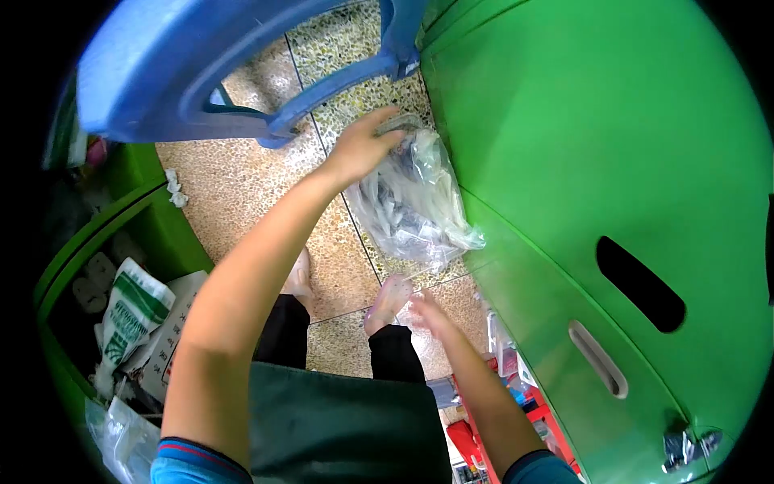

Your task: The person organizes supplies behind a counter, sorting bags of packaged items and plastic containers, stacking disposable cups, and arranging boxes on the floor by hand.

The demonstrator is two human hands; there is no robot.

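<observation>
A clear plastic bag [415, 198] with whitish and grey crumpled contents lies on the speckled floor against the green cabinet. My left hand [364, 148] is closed on the bag's far end, with the thumb on top and the other fingers at its edge. My right hand [431, 313] is held low beside my foot, apart from the bag. Motion smears its fingers, so I cannot make out whether they are open or closed. What exactly fills the bag is hard to tell through the plastic.
A blue plastic stool [322, 93] stands at the far left. The green cabinet [580, 121] walls the right side. On the left, a green shelf [173, 234] holds a white-and-green packet [137, 302] and a box. Red containers [463, 442] sit near my right arm.
</observation>
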